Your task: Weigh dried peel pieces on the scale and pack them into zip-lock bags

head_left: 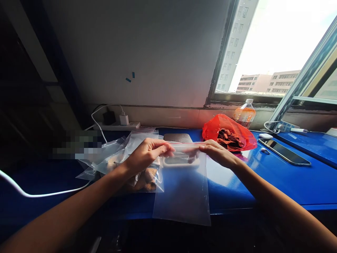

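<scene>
A clear zip-lock bag with a red strip along its top hangs between my hands, over the front edge of the blue table. My left hand pinches the top edge near its left corner. At the right corner my right hand grips the same edge, thumb against fingers. No contents show in this bag. Behind it, partly seen through the plastic, lies a grey, flat-topped device. Left of it, partly under my left forearm, are several clear bags, some with brown pieces inside.
A red plastic bag holding dark dried pieces stands at the back right, before a drink bottle. Farther right lie a phone and a small white case. A power strip with a white charger sits by the wall.
</scene>
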{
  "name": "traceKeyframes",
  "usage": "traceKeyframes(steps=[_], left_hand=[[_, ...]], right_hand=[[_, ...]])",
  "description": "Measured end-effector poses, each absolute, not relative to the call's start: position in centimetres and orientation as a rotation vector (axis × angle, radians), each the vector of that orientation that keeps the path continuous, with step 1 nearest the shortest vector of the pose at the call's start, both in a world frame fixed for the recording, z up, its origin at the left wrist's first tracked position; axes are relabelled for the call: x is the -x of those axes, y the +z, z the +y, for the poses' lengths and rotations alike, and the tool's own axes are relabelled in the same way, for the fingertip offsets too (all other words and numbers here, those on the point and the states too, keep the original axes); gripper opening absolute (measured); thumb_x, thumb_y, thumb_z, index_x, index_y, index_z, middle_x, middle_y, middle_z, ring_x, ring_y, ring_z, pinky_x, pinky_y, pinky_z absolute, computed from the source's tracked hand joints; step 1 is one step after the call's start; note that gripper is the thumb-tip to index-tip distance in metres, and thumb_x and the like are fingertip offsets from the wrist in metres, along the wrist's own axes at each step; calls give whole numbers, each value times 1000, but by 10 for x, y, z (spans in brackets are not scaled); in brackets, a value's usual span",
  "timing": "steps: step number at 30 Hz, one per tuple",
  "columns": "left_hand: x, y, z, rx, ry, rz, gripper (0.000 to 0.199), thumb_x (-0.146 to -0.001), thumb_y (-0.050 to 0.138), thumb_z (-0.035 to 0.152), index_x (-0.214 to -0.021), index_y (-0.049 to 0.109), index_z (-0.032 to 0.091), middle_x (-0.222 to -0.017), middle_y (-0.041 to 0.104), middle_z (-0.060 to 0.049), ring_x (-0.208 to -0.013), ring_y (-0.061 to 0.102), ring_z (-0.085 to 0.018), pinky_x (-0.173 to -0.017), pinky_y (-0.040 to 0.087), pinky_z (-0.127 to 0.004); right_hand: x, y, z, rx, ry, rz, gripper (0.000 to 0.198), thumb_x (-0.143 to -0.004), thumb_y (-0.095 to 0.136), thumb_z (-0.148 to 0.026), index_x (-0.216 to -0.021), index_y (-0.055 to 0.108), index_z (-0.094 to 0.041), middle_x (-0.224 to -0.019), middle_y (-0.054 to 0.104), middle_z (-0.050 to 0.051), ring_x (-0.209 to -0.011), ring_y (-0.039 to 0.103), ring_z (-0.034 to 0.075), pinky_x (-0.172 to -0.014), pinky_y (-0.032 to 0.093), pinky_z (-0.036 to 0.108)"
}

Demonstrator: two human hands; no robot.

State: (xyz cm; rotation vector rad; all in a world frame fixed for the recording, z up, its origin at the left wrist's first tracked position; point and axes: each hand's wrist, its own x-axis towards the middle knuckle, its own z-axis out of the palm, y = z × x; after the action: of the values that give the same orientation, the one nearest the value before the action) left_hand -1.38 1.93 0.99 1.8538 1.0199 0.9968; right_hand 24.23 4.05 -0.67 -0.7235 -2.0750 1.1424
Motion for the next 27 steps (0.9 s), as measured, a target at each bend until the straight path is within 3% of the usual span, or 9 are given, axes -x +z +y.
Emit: traceKeyframes(steps=[8, 14, 17, 23, 27], left_hand=[[12, 12, 15, -1893, 959, 994, 23, -82, 62, 36, -73, 78, 22, -77, 76, -7, -76, 65, -22, -78, 50, -38], [13, 14, 13, -1869, 936, 1039, 25, -84, 59, 35, -85, 80, 20, -81, 77, -8, -81, 67, -23, -80, 51, -37], [14, 15, 12, -1908, 951, 983, 27, -84, 56, 33, -81, 78, 19, -80, 76, -7, -78, 66, -21, -80, 51, -35], [15, 14, 8, -1956, 859, 908, 28, -86, 59, 35, -76, 76, 15, -84, 75, -8, -78, 65, -20, -73, 51, -31], [13, 13, 3, -1928, 893, 896, 24, -86, 58, 28, -74, 75, 16, -79, 73, -5, -71, 63, -15, -69, 50, -27]], right_hand=[[-234, -6, 33, 709, 1148, -2074, 43, -89, 55, -54, -100, 79, -20, -99, 75, 5, -93, 64, 22, -94, 47, 35], [-232, -7, 30, 780, 1138, -2008, 44, -88, 56, -58, -75, 74, -20, -73, 66, 2, -81, 60, 21, -83, 47, 31], [-231, -7, 28, 806, 1124, -2059, 50, -89, 52, -60, -68, 68, -18, -67, 59, 1, -75, 55, 19, -75, 45, 29], [-232, -4, 25, 837, 1139, -2206, 57, -92, 45, -65, -81, 68, -14, -76, 58, 2, -71, 46, 15, -68, 38, 27], [-231, -5, 22, 866, 1067, -2317, 65, -91, 37, -71, -78, 66, -14, -66, 48, 0, -62, 37, 12, -58, 32, 25]])
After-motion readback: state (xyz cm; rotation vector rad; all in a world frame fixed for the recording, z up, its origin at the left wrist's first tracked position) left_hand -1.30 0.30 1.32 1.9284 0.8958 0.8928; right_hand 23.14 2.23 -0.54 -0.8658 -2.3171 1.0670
